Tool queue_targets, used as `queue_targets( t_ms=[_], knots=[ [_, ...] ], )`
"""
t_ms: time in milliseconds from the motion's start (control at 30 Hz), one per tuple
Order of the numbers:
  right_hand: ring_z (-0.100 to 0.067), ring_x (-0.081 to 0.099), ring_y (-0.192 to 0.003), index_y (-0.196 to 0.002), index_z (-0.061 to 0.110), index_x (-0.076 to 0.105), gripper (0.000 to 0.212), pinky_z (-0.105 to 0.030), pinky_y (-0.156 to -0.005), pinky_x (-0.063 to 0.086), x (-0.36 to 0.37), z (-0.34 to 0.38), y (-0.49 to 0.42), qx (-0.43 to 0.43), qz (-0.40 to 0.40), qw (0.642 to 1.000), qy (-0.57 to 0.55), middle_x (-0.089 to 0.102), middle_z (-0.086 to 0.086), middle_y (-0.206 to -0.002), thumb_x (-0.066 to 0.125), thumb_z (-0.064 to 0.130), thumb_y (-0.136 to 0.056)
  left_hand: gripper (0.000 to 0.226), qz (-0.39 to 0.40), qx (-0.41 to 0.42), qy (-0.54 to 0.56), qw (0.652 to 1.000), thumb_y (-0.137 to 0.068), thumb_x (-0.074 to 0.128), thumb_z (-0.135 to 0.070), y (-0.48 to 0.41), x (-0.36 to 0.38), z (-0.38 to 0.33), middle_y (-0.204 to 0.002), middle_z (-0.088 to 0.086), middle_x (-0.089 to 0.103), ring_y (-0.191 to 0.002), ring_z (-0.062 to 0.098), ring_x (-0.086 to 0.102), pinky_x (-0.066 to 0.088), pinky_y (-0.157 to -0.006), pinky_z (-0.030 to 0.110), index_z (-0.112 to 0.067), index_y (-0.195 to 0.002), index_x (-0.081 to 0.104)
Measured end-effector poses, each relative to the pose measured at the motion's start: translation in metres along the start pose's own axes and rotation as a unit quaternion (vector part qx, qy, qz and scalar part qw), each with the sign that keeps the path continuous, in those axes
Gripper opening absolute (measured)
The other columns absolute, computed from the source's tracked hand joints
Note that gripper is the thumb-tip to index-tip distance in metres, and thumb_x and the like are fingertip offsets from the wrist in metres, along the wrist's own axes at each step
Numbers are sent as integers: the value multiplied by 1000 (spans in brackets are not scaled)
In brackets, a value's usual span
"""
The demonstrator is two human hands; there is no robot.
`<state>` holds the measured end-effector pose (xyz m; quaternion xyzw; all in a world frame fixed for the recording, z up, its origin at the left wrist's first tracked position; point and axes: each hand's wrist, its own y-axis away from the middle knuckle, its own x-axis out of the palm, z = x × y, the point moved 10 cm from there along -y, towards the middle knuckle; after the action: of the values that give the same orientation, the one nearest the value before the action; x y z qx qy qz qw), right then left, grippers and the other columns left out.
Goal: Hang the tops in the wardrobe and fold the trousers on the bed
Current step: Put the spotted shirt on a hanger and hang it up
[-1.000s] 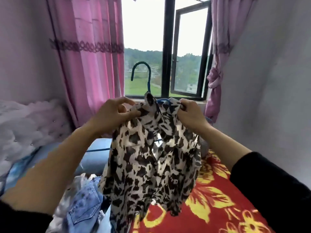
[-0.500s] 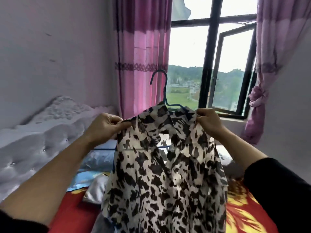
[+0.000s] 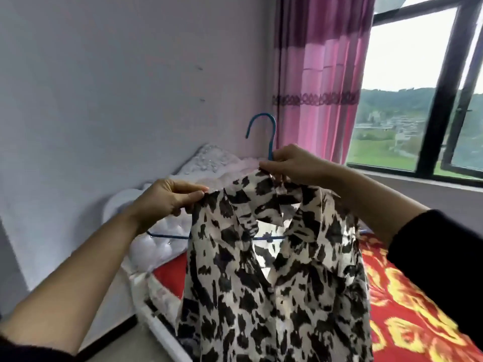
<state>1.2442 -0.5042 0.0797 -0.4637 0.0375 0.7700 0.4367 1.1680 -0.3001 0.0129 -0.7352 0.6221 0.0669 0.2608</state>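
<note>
Right hand (image 3: 292,165), moved from shoulder to collar, pinches the animal-print blouse (image 3: 274,283) at the blue hanger (image 3: 271,134) neck. Left hand (image 3: 167,199) pinches one shoulder. Blouse hangs above the bed (image 3: 407,296). Step: hanging a top; next, carrying it to the unseen wardrobe.

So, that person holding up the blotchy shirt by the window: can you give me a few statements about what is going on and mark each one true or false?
1. The hook of the blue wire hanger rises above the collar of the black-and-cream blotched top. True.
2. The left hand hangs free. False: it pinches the top's shoulder edge.
3. The right hand grips the collar at the hanger's neck. True.
4. The bed cover is plain green. False: the bedspread is red with yellow flowers.
</note>
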Motion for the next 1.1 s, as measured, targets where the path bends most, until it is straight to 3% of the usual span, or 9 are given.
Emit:
queue_targets(
  t_ms=[133, 267, 400, 500, 567, 700, 800, 933, 1100],
  knots=[
    [-11, 51, -54, -90, 1, 70, 33, -22, -52, 44, 60, 62, -23, -28, 73, 995, -56, 61, -9, -68, 59, 32, -92, 22, -60, -77, 56, 994, -79, 69, -14, 37, -86, 33, -93, 1, 74, -79, 6, 68, 51, -65, 18, -12, -100, 73],
    [-10, 44, -51, -82, 4, 72, 36, -21, -53, 39, 109, 118, -46, -40, 81, 992, -86, 56, 3, -58, 63, 39, -88, 7, -150, -114, 0, 982, -78, 72, -8, 75, -186, 61, -80, 0, 73, -69, 4, 67, 49, -57, 11, -13, -84, 73],
    [-7, 39, -46, -79, 1, 68, 37, -18, -47, 33, 161, 172, -70, -38, 76, 993, -82, 49, 3, -55, 64, 36, -89, 4, -190, -130, -43, 972, -81, 73, -13, 115, -272, 90, -91, 2, 73, -88, 14, 66, 52, -81, 20, -16, -84, 73],
    [-7, 46, -57, -95, 2, 71, 30, -20, -55, 37, 197, 221, -86, -65, 64, 993, -70, 55, -1, -68, 62, 31, -91, 7, -191, -107, -76, 973, -90, 63, -20, 139, -307, 99, -85, -4, 68, -74, 1, 59, 47, -62, 6, -18, -89, 70],
    [-11, 47, -65, -101, 4, 71, 28, -23, -62, 39, 217, 251, -94, -81, 56, 992, -73, 56, -5, -76, 60, 28, -93, 19, -177, -108, -106, 973, -94, 57, -30, 152, -323, 107, -81, -7, 68, -71, -3, 61, 45, -61, 7, -19, -90, 71],
    [-19, 44, -69, -97, 7, 72, 26, -30, -65, 36, 261, 297, -113, -78, 65, 991, -87, 52, -7, -75, 59, 30, -94, 38, -171, -106, -185, 962, -89, 49, -58, 173, -367, 128, -92, -2, 71, -90, 16, 66, 55, -78, 31, -28, -100, 70],
    [-16, 45, -66, -91, 7, 71, 27, -27, -62, 36, 290, 329, -128, -75, 59, 992, -83, 51, -5, -70, 60, 32, -93, 47, -226, -126, -317, 913, -84, 41, -67, 182, -414, 142, -118, -1, 58, -112, 24, 51, 44, -95, 49, -41, -120, 57],
    [-12, 49, -57, -82, 12, 69, 22, -25, -57, 41, 326, 375, -152, -91, 48, 994, -41, 56, -1, -65, 60, 30, -94, 58, -265, -125, -302, 907, -90, 39, -56, 183, -456, 160, -144, 5, 44, -133, 27, 39, 34, -107, 51, -28, -140, 44],
    [-20, 59, -63, -71, 15, 64, 23, -30, -61, 50, 361, 428, -188, -128, -7, 991, 35, 61, -4, -67, 61, 24, -92, 62, -242, -133, -352, 894, -85, 32, -63, 176, -495, 182, -144, 3, 46, -137, 25, 35, 30, -111, 49, -32, -137, 47]
  ],
)
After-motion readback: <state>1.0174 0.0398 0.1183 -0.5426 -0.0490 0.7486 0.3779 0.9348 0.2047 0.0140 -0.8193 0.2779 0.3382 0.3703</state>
